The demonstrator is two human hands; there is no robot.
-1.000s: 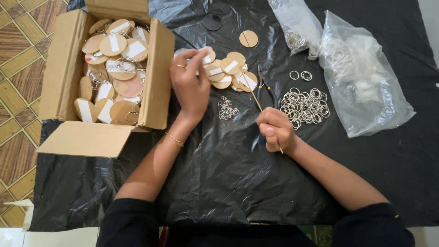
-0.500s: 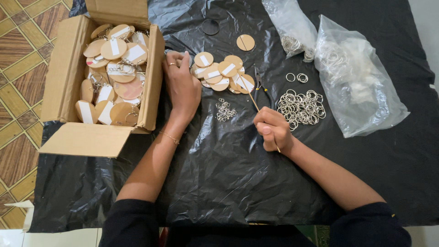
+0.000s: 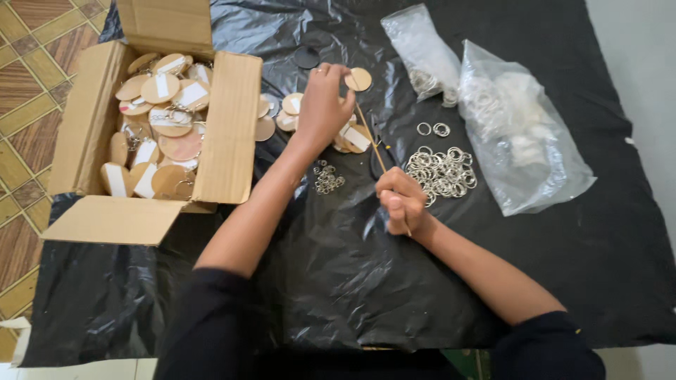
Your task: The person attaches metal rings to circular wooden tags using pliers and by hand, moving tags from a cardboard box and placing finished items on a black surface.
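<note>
The left hand's fingers pinch a round wooden disc at the far side of the counter, while the right hand stays clenched around a thin wooden stick. The stick points toward the near pile of discs; a careless swing could scatter them or the metal rings just to its right.

We see open black sheet near us; cardboard box blocks the left, ring pile & plastic bags crowd the right.
</note>
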